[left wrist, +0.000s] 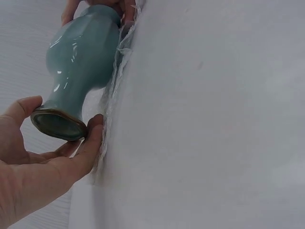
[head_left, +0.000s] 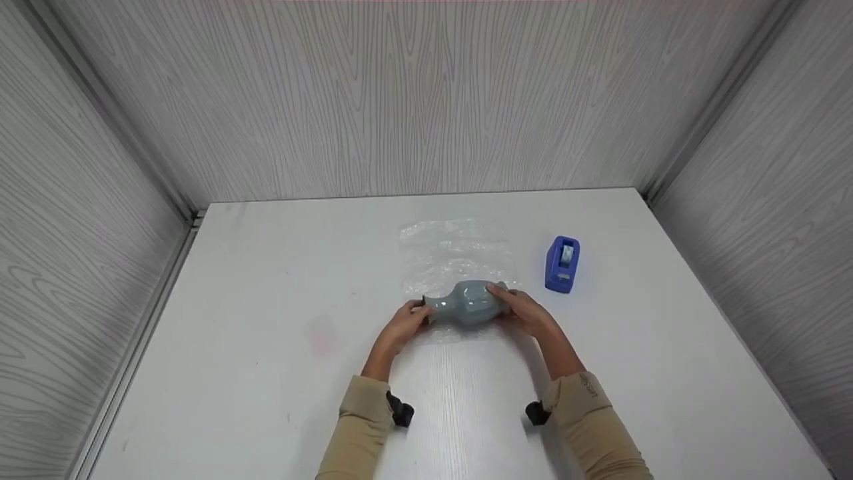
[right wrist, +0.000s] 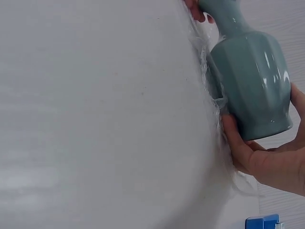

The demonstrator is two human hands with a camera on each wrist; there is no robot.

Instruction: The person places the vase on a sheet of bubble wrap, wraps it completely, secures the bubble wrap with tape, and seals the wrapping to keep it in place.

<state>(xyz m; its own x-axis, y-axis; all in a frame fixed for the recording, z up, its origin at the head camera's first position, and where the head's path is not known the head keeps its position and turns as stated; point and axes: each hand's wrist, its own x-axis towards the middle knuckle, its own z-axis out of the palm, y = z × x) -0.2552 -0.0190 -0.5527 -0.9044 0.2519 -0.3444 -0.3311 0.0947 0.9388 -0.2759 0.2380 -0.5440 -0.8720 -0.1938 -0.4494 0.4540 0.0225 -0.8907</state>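
A glossy blue-green vase (head_left: 472, 301) lies on its side, at or just above the near part of a clear bubble wrap sheet (head_left: 453, 247). My left hand (head_left: 404, 324) holds its neck end; in the left wrist view the thumb and fingers (left wrist: 90, 148) sit around the flared, brown-edged mouth. At the other end my right hand (head_left: 523, 312) grips the base, with thumb and fingers (right wrist: 236, 140) on opposite sides of it in the right wrist view. Part of the wrap's near edge is hidden beneath the vase and hands.
A blue tape dispenser (head_left: 562, 265) with a roll in it stands to the right of the bubble wrap. The white table (head_left: 280, 280) is bordered by grey wood-grain panels (head_left: 426, 100) at the back and both sides. A faint pink stain (head_left: 323, 337) marks the tabletop on the left.
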